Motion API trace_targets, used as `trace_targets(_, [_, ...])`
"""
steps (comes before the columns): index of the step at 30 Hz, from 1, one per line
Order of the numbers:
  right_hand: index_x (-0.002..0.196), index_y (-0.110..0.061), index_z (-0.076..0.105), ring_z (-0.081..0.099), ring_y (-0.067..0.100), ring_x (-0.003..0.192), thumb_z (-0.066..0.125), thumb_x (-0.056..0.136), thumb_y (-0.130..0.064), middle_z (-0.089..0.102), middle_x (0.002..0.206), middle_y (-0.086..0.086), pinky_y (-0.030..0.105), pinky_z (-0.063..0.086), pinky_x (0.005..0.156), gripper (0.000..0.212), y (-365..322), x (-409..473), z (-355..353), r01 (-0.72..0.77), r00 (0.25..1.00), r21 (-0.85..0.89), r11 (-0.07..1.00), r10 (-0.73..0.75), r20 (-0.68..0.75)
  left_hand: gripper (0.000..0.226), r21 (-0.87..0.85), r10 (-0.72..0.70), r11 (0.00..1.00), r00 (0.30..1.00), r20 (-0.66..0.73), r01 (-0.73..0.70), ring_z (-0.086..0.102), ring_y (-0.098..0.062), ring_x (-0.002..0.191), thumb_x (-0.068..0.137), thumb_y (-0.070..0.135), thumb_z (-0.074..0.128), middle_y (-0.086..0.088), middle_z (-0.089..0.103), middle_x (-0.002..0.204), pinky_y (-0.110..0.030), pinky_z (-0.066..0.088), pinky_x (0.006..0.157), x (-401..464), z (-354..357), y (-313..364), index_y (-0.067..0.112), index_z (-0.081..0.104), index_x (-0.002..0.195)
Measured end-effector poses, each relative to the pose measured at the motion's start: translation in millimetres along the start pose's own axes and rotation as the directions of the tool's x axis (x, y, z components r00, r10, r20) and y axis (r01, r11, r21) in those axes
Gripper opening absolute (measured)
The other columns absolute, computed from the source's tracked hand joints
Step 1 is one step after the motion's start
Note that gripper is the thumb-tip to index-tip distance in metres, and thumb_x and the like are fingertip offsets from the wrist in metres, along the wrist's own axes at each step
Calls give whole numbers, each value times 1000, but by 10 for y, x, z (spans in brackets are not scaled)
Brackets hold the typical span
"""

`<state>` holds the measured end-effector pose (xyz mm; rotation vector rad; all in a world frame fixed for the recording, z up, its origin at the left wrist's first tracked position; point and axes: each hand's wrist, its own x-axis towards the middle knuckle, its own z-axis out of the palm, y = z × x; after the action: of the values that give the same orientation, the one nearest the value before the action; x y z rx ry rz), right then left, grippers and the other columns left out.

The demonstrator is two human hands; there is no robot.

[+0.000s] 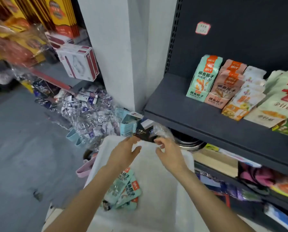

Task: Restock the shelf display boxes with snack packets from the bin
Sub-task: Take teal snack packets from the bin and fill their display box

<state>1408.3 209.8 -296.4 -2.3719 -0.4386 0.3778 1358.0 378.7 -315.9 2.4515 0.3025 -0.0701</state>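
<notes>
Over the far end of a white bin (158, 195), both my hands meet at a small black packet (144, 130) near the dark shelf's front corner (181, 114). My left hand (124, 154) touches the packet's lower left with straight fingers, thumb spread apart. My right hand (169, 153) pinches its lower right corner with curled fingers. Several teal snack packets (123, 188) lie in the bin under my left forearm. On the shelf stand a teal display box (201, 79) and a pink display box (223, 87), both holding packets.
A grey pillar (123, 56) rises left of the shelf. Clear bags of small packets (89, 113) and light blue boxes (128, 124) lie on the floor beyond the bin. More snack bags (273, 101) fill the shelf's right side. Lower shelves (240, 181) hold mixed goods.
</notes>
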Motion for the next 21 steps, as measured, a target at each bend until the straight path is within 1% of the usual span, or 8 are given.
trace_targets(4, [130,-13,52,49,21,119,54,90,-10,51,129,8,25,35,101,41,7,-512,738,-65,989,-19,998,67,134,44,22,-66,998,991,117,64,49,-24,121,93,24,54,-7,48,133,-31,38,99,-681,148,-647,17,44,136])
trace_targets(8, [142,-15,37,36,22,132,54,93,-19,40,143,7,27,28,108,51,67,-778,1185,-127,973,-49,991,134,190,56,20,-88,996,971,223,86,42,-27,128,91,23,57,-9,39,142,-36,36,104,-990,365,-979,15,35,142])
trace_targets(10, [146,-15,29,29,22,136,54,94,-23,31,150,6,27,22,110,59,135,-843,1346,-126,964,-94,988,144,225,60,73,-98,994,957,274,81,38,-29,131,90,24,57,-10,35,146,-40,34,106,-1031,486,-1073,15,31,144])
trace_targets(12, [149,-17,22,19,22,142,56,93,-28,20,156,4,29,17,113,66,210,-875,1492,-134,944,-142,981,170,282,66,171,-137,982,939,315,86,29,-28,137,90,27,55,-8,27,152,-43,27,110,-1029,587,-1145,16,24,147])
trace_targets(15, [151,-19,14,4,21,146,51,95,-35,5,159,3,31,8,117,69,344,-860,1680,-93,912,-239,966,179,369,72,263,-156,963,917,368,58,16,-24,143,90,32,55,-5,16,157,-46,18,114,-980,672,-1217,18,16,149])
trace_targets(18, [151,-28,11,-7,21,146,41,98,-44,-7,160,1,38,4,120,63,473,-843,1726,-58,890,-360,931,211,405,71,315,-149,949,913,381,23,12,-24,144,90,33,56,-4,11,158,-43,18,115,-939,685,-1259,18,18,149])
trace_targets(20, [150,-34,9,-11,19,146,37,98,-46,-12,159,-2,41,4,119,60,556,-844,1672,-83,887,-424,902,261,382,69,312,-132,950,917,376,9,10,-23,144,89,33,57,-3,9,158,-41,18,116,-922,695,-1294,19,23,148])
trace_targets(21, [150,-35,8,-11,18,146,36,98,-46,-12,159,-3,41,4,119,60,595,-843,1637,-108,893,-443,890,282,349,69,302,-128,953,920,372,11,8,-23,145,89,33,58,-2,8,158,-41,17,117,-914,695,-1307,20,24,147])
